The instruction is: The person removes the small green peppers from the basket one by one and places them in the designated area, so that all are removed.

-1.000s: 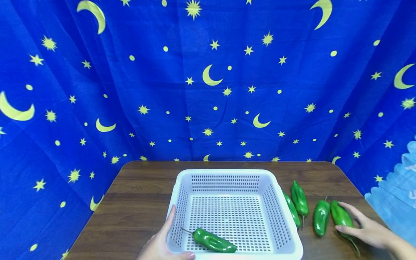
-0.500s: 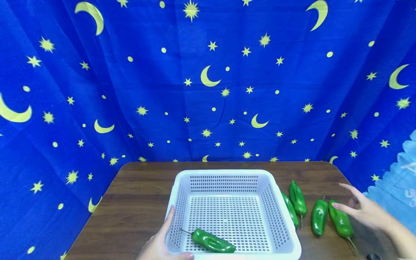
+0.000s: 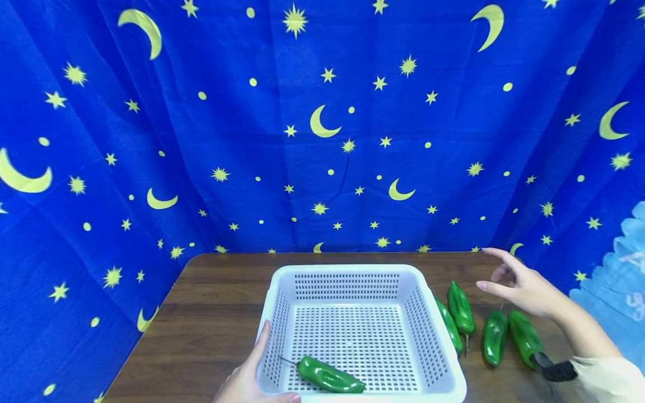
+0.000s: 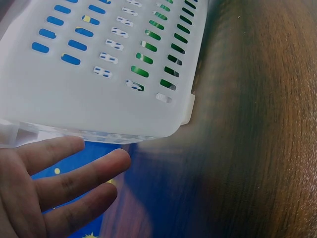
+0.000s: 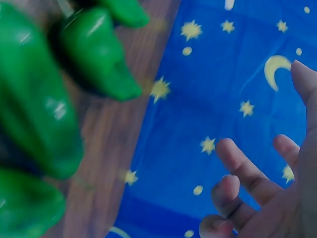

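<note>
My left hand (image 3: 249, 372) lies at the near left corner of a white perforated plastic basket (image 3: 420, 268), thumb by the front rim and a finger along the left side. In the left wrist view, straight spread fingers (image 4: 81, 181) show beside the basket wall (image 4: 99, 114). A long green pepper (image 3: 330, 375) lies inside the basket near its front. My right hand (image 3: 524, 285) is in the air, holding nothing, fingers loosely bent and thumb apart. Below it on the table lie a green pepper (image 3: 495, 338) and another pepper (image 3: 524, 336), partly covered by a black wrist strap (image 3: 551, 369).
Right of the basket lie two more peppers: one pepper (image 3: 462, 308) with its stem towards me, another pepper (image 3: 450, 324) partly hidden by the basket wall. The brown wooden table (image 3: 211, 313) is backed by a blue star-and-moon curtain (image 3: 282, 151). Light blue cloth (image 3: 612, 285) hangs at right.
My right hand has let go of the rightmost pepper, risen and moved away and to the left over the table. That pepper stays on the table. My left hand and the basket have stayed put.
</note>
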The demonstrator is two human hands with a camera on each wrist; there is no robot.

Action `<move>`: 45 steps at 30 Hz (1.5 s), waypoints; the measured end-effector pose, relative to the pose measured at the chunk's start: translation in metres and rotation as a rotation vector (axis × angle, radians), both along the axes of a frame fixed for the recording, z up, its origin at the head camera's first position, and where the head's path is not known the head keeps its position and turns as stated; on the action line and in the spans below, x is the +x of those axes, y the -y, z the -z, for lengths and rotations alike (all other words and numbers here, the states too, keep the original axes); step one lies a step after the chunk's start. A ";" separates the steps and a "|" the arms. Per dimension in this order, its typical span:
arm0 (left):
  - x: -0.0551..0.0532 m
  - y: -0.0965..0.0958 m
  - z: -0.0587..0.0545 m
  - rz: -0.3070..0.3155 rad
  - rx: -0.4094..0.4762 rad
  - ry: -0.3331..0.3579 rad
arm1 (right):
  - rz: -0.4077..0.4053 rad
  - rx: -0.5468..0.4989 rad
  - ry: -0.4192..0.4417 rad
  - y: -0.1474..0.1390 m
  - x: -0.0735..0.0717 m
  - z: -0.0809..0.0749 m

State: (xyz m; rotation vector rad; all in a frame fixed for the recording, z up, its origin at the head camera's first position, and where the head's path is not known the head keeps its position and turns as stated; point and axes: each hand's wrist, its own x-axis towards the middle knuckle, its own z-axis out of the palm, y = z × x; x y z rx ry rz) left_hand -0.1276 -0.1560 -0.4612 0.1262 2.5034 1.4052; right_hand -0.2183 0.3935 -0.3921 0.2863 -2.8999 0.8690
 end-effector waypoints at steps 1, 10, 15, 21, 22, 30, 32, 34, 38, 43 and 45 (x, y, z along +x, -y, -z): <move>0.000 0.000 0.000 0.000 0.001 -0.003 | -0.012 -0.012 0.009 0.006 -0.002 -0.003; 0.000 0.000 0.001 0.008 0.024 -0.011 | -0.125 -0.070 -0.039 0.060 -0.014 -0.019; 0.000 0.000 0.001 0.003 0.010 -0.014 | -0.192 -0.060 -0.070 0.088 -0.018 -0.025; 0.000 -0.001 0.000 -0.004 -0.001 -0.015 | -0.266 -0.048 -0.060 0.119 -0.019 -0.026; 0.000 -0.001 0.000 -0.006 -0.004 -0.013 | -0.280 -0.050 -0.061 0.124 -0.019 -0.026; 0.000 -0.001 0.002 -0.029 -0.059 -0.009 | -0.343 -0.007 -0.037 0.157 -0.016 -0.021; -0.001 -0.001 0.003 -0.030 -0.062 -0.009 | -0.352 0.012 -0.024 0.164 -0.016 -0.019; -0.001 -0.001 0.003 -0.028 -0.058 -0.009 | -0.361 0.028 -0.011 0.171 -0.014 -0.017; -0.001 -0.001 0.003 -0.025 -0.052 -0.013 | -0.385 0.072 0.014 0.185 -0.012 -0.016; -0.001 -0.001 0.004 -0.025 -0.075 -0.021 | -0.428 0.139 0.050 0.205 -0.008 -0.020; -0.001 -0.001 0.004 -0.024 -0.080 -0.028 | -0.445 0.161 0.057 0.213 -0.008 -0.021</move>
